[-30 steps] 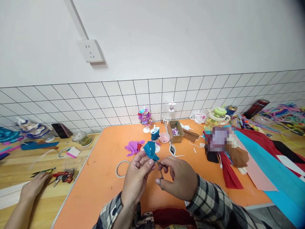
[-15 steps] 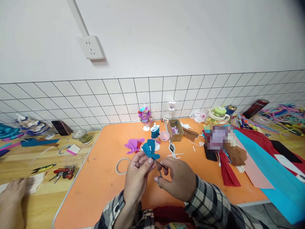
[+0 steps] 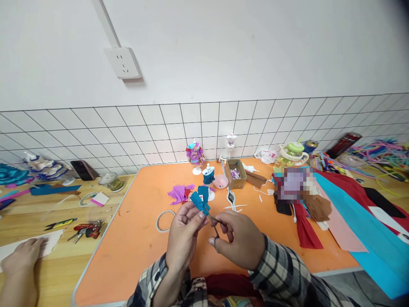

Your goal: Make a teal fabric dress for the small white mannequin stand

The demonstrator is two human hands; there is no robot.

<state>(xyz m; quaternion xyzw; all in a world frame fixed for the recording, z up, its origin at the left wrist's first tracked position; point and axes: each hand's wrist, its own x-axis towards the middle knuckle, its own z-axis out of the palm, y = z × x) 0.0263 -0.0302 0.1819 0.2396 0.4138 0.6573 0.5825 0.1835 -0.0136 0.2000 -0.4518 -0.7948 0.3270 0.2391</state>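
Observation:
Pinched between the fingers of my left hand (image 3: 184, 232) is a piece of teal crepe paper (image 3: 198, 202). My right hand (image 3: 238, 236) has its fingers in the handles of a small pair of scissors (image 3: 214, 226), whose blades meet the lower right edge of the teal paper. Just beyond the paper stands a small white mannequin with a teal top (image 3: 208, 175), its base partly hidden. Crumpled purple paper (image 3: 179, 195) lies behind my left hand, and a roll of tape (image 3: 165, 221) rests to its left.
Farther back are a dressed mannequin (image 3: 194, 155), a bare mannequin (image 3: 231, 143), a pink bowl (image 3: 220, 182) and a cardboard box (image 3: 235, 179). Coloured paper sheets (image 3: 348, 230) cover the right side. At far left, another person's hand (image 3: 24, 256) rests on white paper.
The upper part of the teal paper now shows two separate flaps instead of a spread shape. The scissors and my right hand have shifted very slightly. The other person's hand has moved slightly right.

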